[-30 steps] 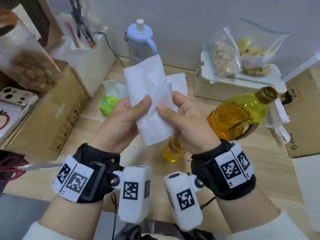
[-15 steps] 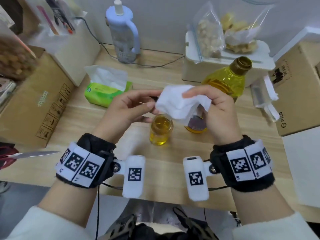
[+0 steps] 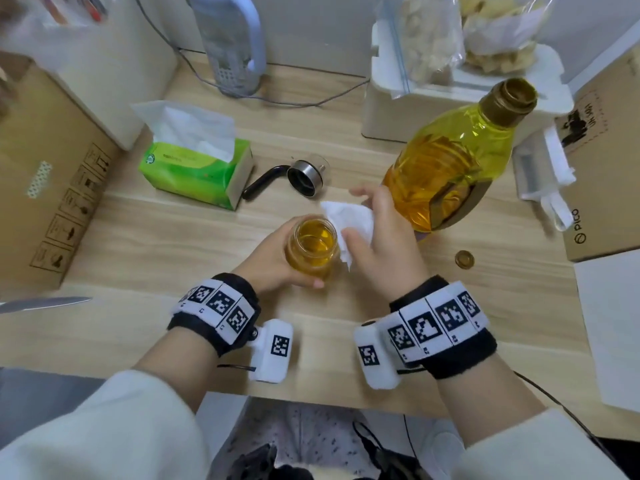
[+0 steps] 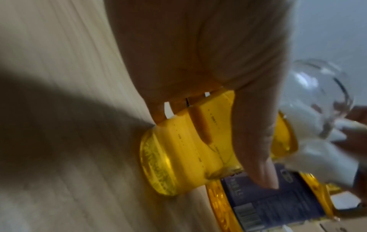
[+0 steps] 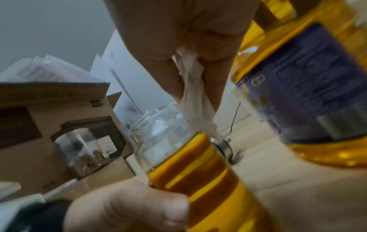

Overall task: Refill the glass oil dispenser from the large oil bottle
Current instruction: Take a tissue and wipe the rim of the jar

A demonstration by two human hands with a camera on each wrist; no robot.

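The open glass oil dispenser (image 3: 313, 249), mostly full of yellow oil, stands on the wooden table (image 3: 156, 244). My left hand (image 3: 277, 261) grips its body (image 4: 184, 150). My right hand (image 3: 379, 244) pinches a crumpled white tissue (image 3: 349, 223) against the dispenser's right side near the neck (image 5: 196, 100). The large oil bottle (image 3: 446, 164), uncapped, stands just right of my right hand. The dispenser's metal lid with black handle (image 3: 298, 174) lies behind the jar. A small gold cap (image 3: 464, 259) lies on the table to the right.
A green tissue pack (image 3: 197, 164) sits at the left rear. Cardboard boxes flank the table at left (image 3: 45, 188) and right (image 3: 602, 174). A white foam box with food bags (image 3: 429, 91) and a blue-handled jug (image 3: 232, 43) stand at the back. A knife blade (image 3: 41, 303) lies at the left.
The tissue went from held up flat in both hands to crumpled in my right hand. My left hand let go of it and took hold of the dispenser; the tissue came down against the glass.
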